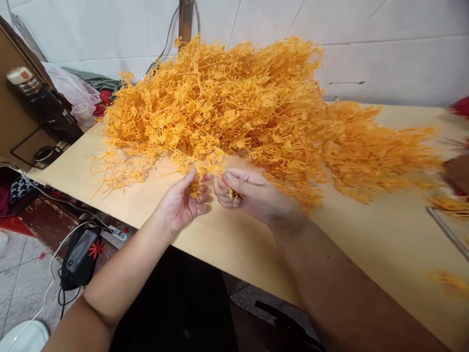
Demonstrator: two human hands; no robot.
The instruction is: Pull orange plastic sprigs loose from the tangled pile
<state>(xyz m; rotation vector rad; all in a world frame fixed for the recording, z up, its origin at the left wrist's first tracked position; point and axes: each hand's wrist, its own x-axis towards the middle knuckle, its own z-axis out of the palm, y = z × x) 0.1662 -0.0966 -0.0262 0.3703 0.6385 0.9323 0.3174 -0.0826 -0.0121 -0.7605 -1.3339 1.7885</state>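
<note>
A big heap of orange artificial flower sprigs (227,102) covers the back of the pale wooden table (234,244). In front of it, close to the near edge, my two hands meet over one small orange sprig (208,164). My left hand (186,198) curls around the left part of this sprig, thumb on top, with bits of orange showing between the fingers. Thumb and bent fingers of my right hand (245,190) pinch its right part, and a short orange end pokes out below them. The fingers hide how the pieces join.
A black thermos (47,105) with a white lid stands left, beside a clear plastic bag (73,85) and a cardboard sheet. Loose orange pieces (120,171) lie left of my hands. A metal-edged frame (447,232) sits far right; cables and a black mesh-fronted device (80,254) are below left.
</note>
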